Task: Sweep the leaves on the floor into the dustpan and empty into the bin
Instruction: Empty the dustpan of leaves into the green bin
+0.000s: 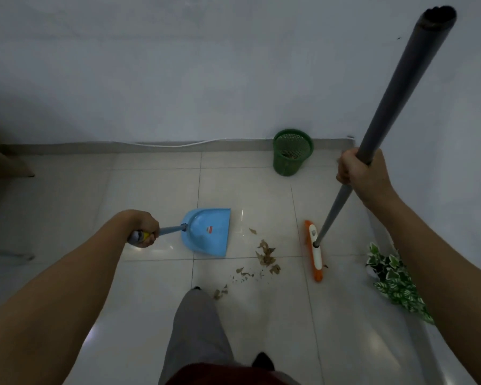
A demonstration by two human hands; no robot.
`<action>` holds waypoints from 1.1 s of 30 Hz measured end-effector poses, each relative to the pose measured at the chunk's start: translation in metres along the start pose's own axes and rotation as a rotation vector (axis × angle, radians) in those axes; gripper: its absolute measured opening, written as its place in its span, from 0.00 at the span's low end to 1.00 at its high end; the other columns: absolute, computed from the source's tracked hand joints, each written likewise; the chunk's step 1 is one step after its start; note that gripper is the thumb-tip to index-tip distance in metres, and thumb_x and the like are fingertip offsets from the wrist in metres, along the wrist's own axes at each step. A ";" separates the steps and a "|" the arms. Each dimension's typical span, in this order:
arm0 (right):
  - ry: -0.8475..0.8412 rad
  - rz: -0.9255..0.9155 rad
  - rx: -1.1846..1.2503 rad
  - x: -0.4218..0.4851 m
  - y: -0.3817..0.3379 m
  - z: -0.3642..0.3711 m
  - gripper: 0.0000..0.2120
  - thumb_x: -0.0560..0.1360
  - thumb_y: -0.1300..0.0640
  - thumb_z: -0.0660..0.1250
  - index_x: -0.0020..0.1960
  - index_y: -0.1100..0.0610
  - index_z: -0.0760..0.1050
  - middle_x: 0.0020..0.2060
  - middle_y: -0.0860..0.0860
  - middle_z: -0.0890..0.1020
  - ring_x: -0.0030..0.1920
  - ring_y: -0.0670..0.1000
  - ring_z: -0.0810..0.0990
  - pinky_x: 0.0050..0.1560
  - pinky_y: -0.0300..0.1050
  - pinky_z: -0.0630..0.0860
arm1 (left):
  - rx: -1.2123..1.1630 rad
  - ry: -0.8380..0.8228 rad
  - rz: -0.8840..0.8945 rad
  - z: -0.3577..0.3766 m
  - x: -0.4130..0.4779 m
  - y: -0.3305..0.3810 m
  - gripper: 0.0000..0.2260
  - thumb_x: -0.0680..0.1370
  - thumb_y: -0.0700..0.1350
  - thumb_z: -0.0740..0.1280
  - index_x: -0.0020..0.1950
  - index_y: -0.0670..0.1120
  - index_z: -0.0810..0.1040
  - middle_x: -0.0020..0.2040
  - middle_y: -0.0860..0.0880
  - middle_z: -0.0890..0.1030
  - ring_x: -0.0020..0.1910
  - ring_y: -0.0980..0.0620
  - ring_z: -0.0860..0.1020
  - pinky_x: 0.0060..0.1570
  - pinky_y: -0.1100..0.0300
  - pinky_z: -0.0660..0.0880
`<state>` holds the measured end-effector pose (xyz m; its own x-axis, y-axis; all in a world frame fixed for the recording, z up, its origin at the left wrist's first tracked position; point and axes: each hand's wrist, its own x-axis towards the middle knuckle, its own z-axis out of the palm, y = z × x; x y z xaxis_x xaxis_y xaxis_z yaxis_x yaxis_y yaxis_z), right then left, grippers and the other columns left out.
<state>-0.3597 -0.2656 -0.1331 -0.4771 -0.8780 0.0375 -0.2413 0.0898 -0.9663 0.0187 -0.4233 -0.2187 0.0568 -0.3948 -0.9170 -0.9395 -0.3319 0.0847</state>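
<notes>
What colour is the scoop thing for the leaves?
The dustpan is light blue, with a small red-and-white sticker inside. The head view shows it.

At four o'clock I see a green-and-white variegated leafy plant point(395, 282). Toward twelve, a thin white cable point(161, 145) runs along the grey skirting point(67, 149) under the pale painted wall point(178, 65). A brown wooden furniture piece point(3, 162) sits at nine.

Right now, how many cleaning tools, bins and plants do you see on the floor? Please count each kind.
Cleaning tools: 2 (dustpan, broom)
Bins: 1 (green bin)
Plants: 1 (green-and-white plant)
Total: 4
</notes>
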 end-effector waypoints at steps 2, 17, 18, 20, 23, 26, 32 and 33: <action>0.066 0.018 0.004 0.001 -0.002 0.003 0.15 0.64 0.59 0.58 0.20 0.50 0.62 0.18 0.44 0.63 0.22 0.47 0.61 0.30 0.44 0.61 | 0.067 -0.032 -0.013 -0.021 0.009 0.009 0.06 0.79 0.37 0.57 0.45 0.35 0.69 0.18 0.46 0.70 0.13 0.54 0.66 0.15 0.69 0.64; 0.658 0.212 0.050 0.005 -0.020 0.065 0.14 0.65 0.63 0.57 0.24 0.52 0.61 0.18 0.44 0.63 0.22 0.47 0.59 0.29 0.43 0.58 | 0.574 -0.126 0.183 -0.142 0.083 0.190 0.05 0.78 0.36 0.62 0.49 0.35 0.74 0.45 0.38 0.80 0.32 0.48 0.81 0.28 0.61 0.79; 0.678 0.218 0.041 0.004 -0.020 0.068 0.13 0.65 0.62 0.57 0.24 0.52 0.61 0.18 0.44 0.63 0.22 0.47 0.59 0.29 0.43 0.58 | 0.587 -0.124 0.206 -0.148 0.082 0.202 0.05 0.77 0.36 0.63 0.49 0.34 0.74 0.44 0.37 0.80 0.30 0.47 0.82 0.29 0.59 0.81; 0.708 0.223 0.017 0.003 -0.021 0.073 0.14 0.65 0.62 0.57 0.23 0.51 0.61 0.18 0.44 0.62 0.22 0.47 0.59 0.29 0.43 0.58 | 0.631 -0.124 0.201 -0.161 0.081 0.222 0.12 0.76 0.38 0.65 0.54 0.30 0.76 0.47 0.36 0.82 0.28 0.47 0.82 0.32 0.57 0.81; 0.718 0.224 -0.006 0.003 -0.022 0.080 0.12 0.65 0.61 0.57 0.24 0.53 0.61 0.18 0.44 0.62 0.22 0.48 0.59 0.29 0.43 0.58 | 0.629 -0.130 0.205 -0.183 0.082 0.243 0.14 0.76 0.39 0.67 0.57 0.30 0.76 0.53 0.34 0.82 0.36 0.45 0.83 0.36 0.54 0.82; 0.727 0.232 -0.038 0.004 -0.025 0.090 0.14 0.66 0.61 0.57 0.23 0.51 0.62 0.18 0.44 0.63 0.22 0.48 0.60 0.29 0.43 0.60 | 0.604 -0.126 0.218 -0.202 0.085 0.254 0.14 0.75 0.38 0.69 0.57 0.31 0.77 0.51 0.34 0.83 0.45 0.44 0.83 0.39 0.52 0.82; 0.750 0.236 -0.045 0.007 -0.028 0.101 0.13 0.67 0.62 0.57 0.25 0.53 0.61 0.18 0.44 0.62 0.22 0.47 0.59 0.27 0.40 0.59 | 0.603 -0.141 0.199 -0.220 0.101 0.258 0.15 0.75 0.39 0.68 0.59 0.31 0.75 0.48 0.34 0.83 0.35 0.44 0.84 0.33 0.54 0.82; 0.754 0.236 -0.051 0.008 -0.029 0.103 0.12 0.67 0.62 0.56 0.26 0.55 0.61 0.18 0.44 0.62 0.22 0.46 0.59 0.26 0.39 0.58 | 0.602 -0.137 0.195 -0.222 0.103 0.258 0.16 0.75 0.39 0.68 0.59 0.31 0.75 0.47 0.33 0.83 0.33 0.44 0.83 0.33 0.54 0.82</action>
<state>-0.2696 -0.3237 -0.1307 -0.9600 -0.2797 0.0132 -0.0921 0.2710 -0.9582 -0.1432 -0.7399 -0.2046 -0.1403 -0.2731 -0.9517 -0.9556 0.2890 0.0579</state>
